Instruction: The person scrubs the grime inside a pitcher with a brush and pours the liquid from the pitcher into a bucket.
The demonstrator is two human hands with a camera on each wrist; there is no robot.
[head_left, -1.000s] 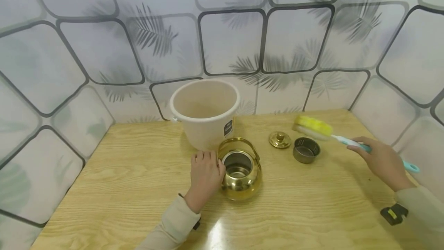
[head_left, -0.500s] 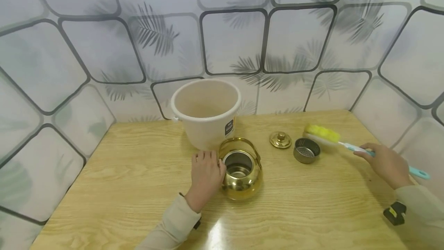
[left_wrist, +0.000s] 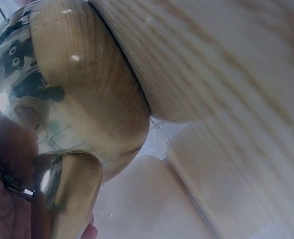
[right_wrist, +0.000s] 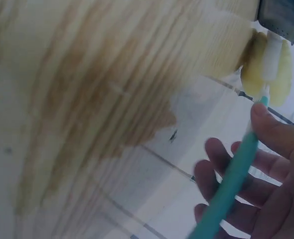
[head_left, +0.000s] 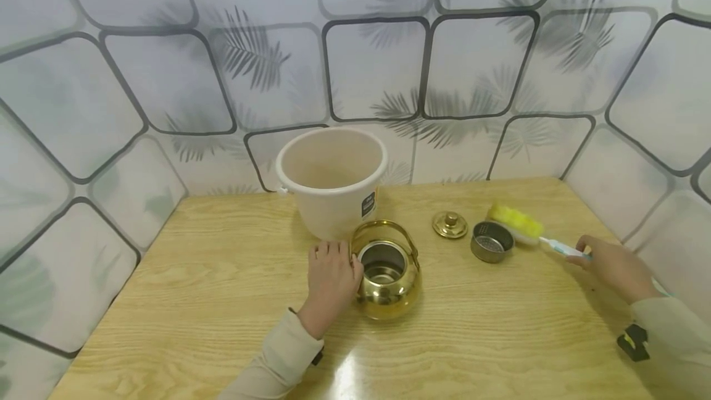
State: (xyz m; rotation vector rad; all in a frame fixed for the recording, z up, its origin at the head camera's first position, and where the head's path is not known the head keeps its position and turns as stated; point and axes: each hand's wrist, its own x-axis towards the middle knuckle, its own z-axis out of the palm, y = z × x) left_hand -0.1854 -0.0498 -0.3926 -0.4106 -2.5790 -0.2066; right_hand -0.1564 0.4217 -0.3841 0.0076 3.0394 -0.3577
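Note:
My left hand (head_left: 333,279) grips the spout side of a shiny gold teapot (head_left: 389,301), which stands lidless with its handle up. In the left wrist view the spout (left_wrist: 67,194) has fingers behind it. My right hand (head_left: 619,267) holds a sponge brush by its white and turquoise handle (head_left: 563,247), thumb along the handle and fingers loosely curled beneath. The brush's yellow sponge head (head_left: 516,221) is low over the table, just behind a metal strainer cup (head_left: 491,242). The gold lid (head_left: 450,225) lies left of that cup.
A white bucket (head_left: 339,208) stands behind the teapot, close to the back wall. Patterned walls (head_left: 378,66) border the wooden table (head_left: 211,301) at the back and both sides.
The sponge brush in my right hand has moved right and down toward the table behind the strainer cup. My left hand and the teapot have stayed in place.

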